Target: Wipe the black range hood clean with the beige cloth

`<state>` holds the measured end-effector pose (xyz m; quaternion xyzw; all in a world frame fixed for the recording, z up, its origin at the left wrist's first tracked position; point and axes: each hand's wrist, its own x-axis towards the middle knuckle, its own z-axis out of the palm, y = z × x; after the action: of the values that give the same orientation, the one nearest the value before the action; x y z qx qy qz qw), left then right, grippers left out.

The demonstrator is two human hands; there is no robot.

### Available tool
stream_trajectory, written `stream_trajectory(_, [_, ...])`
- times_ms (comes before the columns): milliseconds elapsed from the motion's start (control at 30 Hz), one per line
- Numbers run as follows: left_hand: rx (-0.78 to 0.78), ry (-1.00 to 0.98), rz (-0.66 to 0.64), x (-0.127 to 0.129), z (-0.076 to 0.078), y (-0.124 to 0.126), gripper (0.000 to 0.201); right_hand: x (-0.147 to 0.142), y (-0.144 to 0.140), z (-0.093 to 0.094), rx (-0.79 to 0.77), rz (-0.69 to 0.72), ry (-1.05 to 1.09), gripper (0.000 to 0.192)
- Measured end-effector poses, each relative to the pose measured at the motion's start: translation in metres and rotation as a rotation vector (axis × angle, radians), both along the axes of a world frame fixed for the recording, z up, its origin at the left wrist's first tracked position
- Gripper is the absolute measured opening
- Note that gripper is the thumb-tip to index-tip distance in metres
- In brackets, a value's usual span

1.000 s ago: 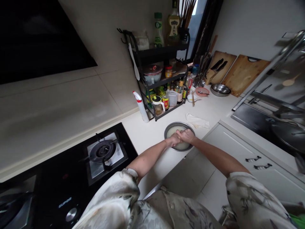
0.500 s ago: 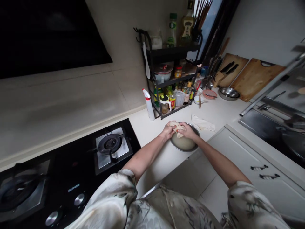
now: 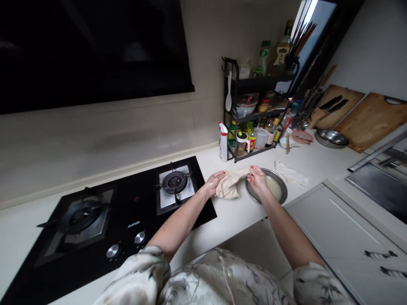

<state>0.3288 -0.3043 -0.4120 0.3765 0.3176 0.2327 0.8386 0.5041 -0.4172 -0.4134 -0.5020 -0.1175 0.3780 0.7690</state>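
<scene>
A damp, cream-coloured cloth (image 3: 229, 185) is stretched between my two hands, its lower part hanging in folds. My left hand (image 3: 215, 183) grips its left end, near the hob. At the other end, my right hand (image 3: 257, 179) pinches a corner of it, fingers closed. Under and beside my right hand stands a metal bowl (image 3: 285, 195) holding cloudy, whitish liquid. The cloth is to the left of the bowl, above the counter. A second pale cloth (image 3: 291, 173) lies crumpled on the counter just right of the bowl.
On the left is a black gas hob (image 3: 140, 207) with two burners. Behind the bowl stand a spray bottle (image 3: 223, 144) and a black shelf rack (image 3: 254, 157) of bottles and jars. A steel bowl (image 3: 331, 139) and cutting boards (image 3: 372, 118) are at the right.
The cloth was bunched in both hands over the bowl. Now it is spread out between them, moved left off the bowl. My view has turned left.
</scene>
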Motion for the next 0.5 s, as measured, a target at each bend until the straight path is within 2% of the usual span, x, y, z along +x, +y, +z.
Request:
stream_trajectory(133, [0.097, 0.035, 0.002, -0.059, 0.008, 0.001, 0.03, -0.024, 0.01, 0.013, 0.0, 0.039, -0.014, 0.051])
stream_trajectory(233, [0.165, 0.003, 0.066, -0.103, 0.024, 0.002, 0.034, -0.057, 0.018, 0.028, 0.021, 0.066, -0.035, 0.048])
stream_trajectory(300, [0.179, -0.066, 0.099, -0.13, 0.038, 0.001, 0.036, -0.096, 0.023, 0.035, 0.026, 0.171, -0.038, 0.056])
stream_trajectory(400, [0.135, -0.182, 0.177, -0.155, 0.052, -0.008, 0.033, -0.179, 0.03, 0.036, 0.024, 0.415, -0.04, 0.069])
stream_trajectory(467, [0.158, -0.124, 0.307, -0.162, 0.055, -0.017, 0.026, -0.237, 0.035, 0.032, 0.046, 0.458, -0.055, 0.068])
stream_trajectory(500, [0.19, -0.065, 0.38, -0.165, 0.054, -0.02, 0.023, -0.263, 0.038, 0.03, 0.036, 0.422, -0.064, 0.067])
